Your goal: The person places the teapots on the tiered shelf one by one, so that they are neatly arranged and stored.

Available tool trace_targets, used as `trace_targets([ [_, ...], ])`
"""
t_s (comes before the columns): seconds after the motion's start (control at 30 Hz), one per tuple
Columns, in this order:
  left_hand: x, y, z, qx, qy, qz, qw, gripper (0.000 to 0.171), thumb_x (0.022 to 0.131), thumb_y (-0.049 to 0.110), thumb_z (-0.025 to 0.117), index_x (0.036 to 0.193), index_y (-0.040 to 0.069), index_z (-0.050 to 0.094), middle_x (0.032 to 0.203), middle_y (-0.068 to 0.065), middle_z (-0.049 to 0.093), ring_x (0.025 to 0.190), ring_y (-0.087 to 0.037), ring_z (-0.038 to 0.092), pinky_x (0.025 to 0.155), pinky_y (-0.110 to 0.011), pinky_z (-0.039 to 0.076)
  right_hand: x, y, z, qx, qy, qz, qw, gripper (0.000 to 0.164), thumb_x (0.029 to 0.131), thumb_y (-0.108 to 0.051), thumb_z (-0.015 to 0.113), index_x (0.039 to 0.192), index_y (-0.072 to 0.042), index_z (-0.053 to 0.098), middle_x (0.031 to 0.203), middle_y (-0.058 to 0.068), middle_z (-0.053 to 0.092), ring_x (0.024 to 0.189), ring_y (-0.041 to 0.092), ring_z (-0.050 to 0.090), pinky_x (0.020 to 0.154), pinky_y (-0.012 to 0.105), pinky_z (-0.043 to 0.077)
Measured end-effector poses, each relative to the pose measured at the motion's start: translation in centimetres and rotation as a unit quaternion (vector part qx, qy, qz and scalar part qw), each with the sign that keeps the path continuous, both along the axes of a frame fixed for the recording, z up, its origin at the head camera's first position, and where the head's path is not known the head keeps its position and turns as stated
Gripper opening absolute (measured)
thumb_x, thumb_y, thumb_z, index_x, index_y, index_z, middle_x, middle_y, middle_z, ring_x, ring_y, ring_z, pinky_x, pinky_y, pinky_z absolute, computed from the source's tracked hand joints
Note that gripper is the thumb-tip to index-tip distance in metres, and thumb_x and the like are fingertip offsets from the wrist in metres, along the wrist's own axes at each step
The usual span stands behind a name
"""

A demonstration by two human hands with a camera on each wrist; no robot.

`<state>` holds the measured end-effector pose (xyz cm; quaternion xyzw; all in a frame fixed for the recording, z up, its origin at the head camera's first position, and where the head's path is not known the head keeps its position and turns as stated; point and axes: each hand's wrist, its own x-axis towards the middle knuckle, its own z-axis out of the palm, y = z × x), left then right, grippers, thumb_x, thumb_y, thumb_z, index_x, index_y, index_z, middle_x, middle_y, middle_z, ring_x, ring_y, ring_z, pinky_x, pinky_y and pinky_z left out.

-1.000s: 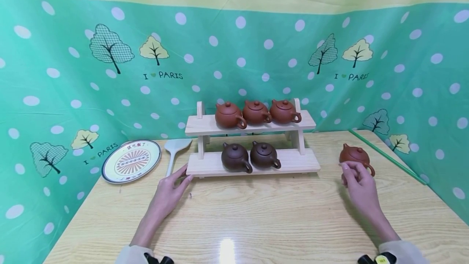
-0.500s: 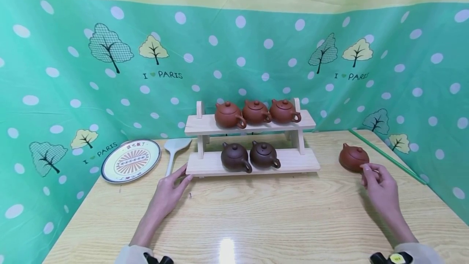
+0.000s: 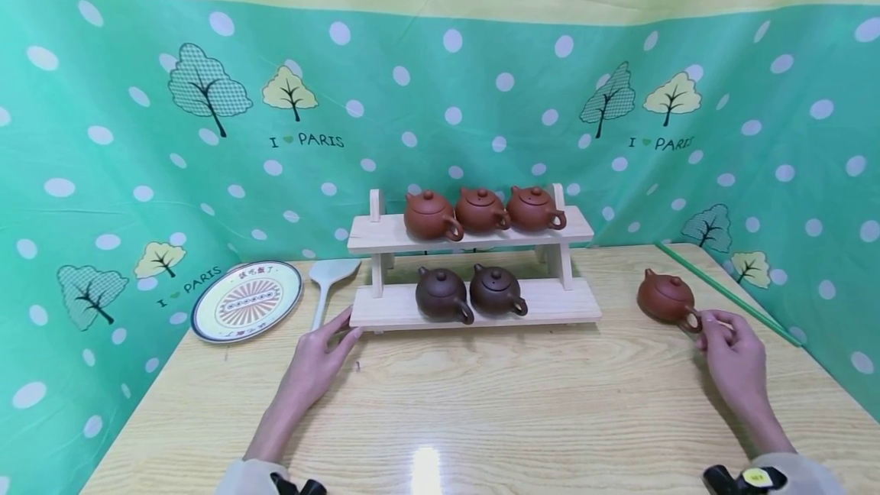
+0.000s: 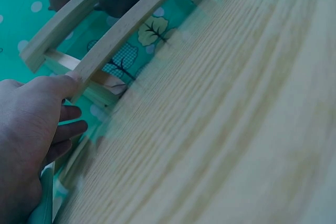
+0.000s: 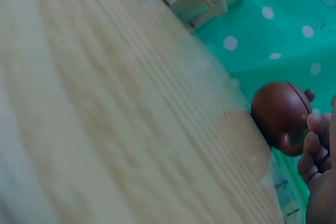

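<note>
My left hand holds the lower left end of a two-tier wooden display rack. In the left wrist view its thumb lies against the lower board's edge, with the other fingers below. At the right, a reddish-brown teapot sits on the table, handle toward me. The curled fingers of my right hand pinch the outer edge of that handle; the right wrist view shows only part of this hand beside the teapot. Three reddish-brown teapots line the top tier. Two dark brown teapots stand on the lower tier.
A white spatula lies left of the rack, with its handle end near my left hand. Farther left, a patterned plate leans against the curtain. A green stick lies along the table's right edge.
My right hand has moved rightward and slightly down, from in front of the teapot to its handle. The teapot stays in place. My left hand has not moved from the rack.
</note>
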<state>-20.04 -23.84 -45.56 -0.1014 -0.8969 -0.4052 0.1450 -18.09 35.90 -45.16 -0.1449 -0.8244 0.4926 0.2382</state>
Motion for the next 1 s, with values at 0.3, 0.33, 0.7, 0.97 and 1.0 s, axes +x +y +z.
trace_targets([
  [0.3,-0.04,0.06,0.07,-0.003,0.005,0.002,1.0,0.054,0.102,0.027,0.07,0.146,0.001,0.055,0.126,-0.02,0.07,0.124,-0.041,0.062,0.108,-0.059,0.044,-0.24,0.67,-0.63,0.034,-0.028,-0.009,0.999,0.026,0.111,-0.032,0.048,0.118,-0.008,0.056,0.068,-0.007,0.063,0.059,0.006,0.053,0.049,0.021,0.04],
  [0.33,-0.03,0.06,0.09,-0.002,0.006,0.002,1.0,0.054,0.102,0.027,0.07,0.146,0.001,0.056,0.126,-0.02,0.07,0.123,-0.041,0.062,0.108,-0.059,0.044,-0.27,0.69,-0.66,0.039,-0.03,-0.006,0.999,0.03,0.111,-0.032,0.048,0.119,-0.005,0.055,0.068,-0.007,0.063,0.059,0.006,0.053,0.049,0.021,0.04],
  [0.7,0.0,-0.07,-0.07,-0.003,-0.003,0.001,1.0,0.056,0.103,0.033,0.068,0.148,0.002,0.054,0.129,-0.019,0.069,0.127,-0.041,0.059,0.111,-0.059,0.04,-0.64,0.77,-0.86,0.079,-0.063,0.027,0.995,0.049,0.112,-0.036,0.044,0.134,0.008,0.05,0.071,0.002,0.062,0.058,0.012,0.051,0.047,0.026,0.037],
  [0.97,-0.02,-0.01,-0.09,-0.004,-0.007,0.006,1.0,0.055,0.102,0.03,0.069,0.148,0.003,0.055,0.13,-0.018,0.069,0.129,-0.041,0.058,0.111,-0.059,0.041,-0.63,0.92,-0.73,0.107,-0.063,0.06,0.99,0.05,0.112,-0.036,0.043,0.13,0.01,0.051,0.072,0.006,0.06,0.059,0.014,0.047,0.05,0.029,0.034],
  [1.0,-0.03,0.0,-0.07,-0.005,-0.006,0.006,0.9999,0.055,0.102,0.031,0.069,0.148,0.003,0.055,0.13,-0.018,0.069,0.13,-0.041,0.057,0.111,-0.059,0.04,-0.67,0.94,-0.74,0.11,-0.061,0.061,0.99,0.05,0.112,-0.035,0.043,0.129,0.01,0.052,0.072,0.007,0.06,0.059,0.014,0.047,0.05,0.029,0.034],
])
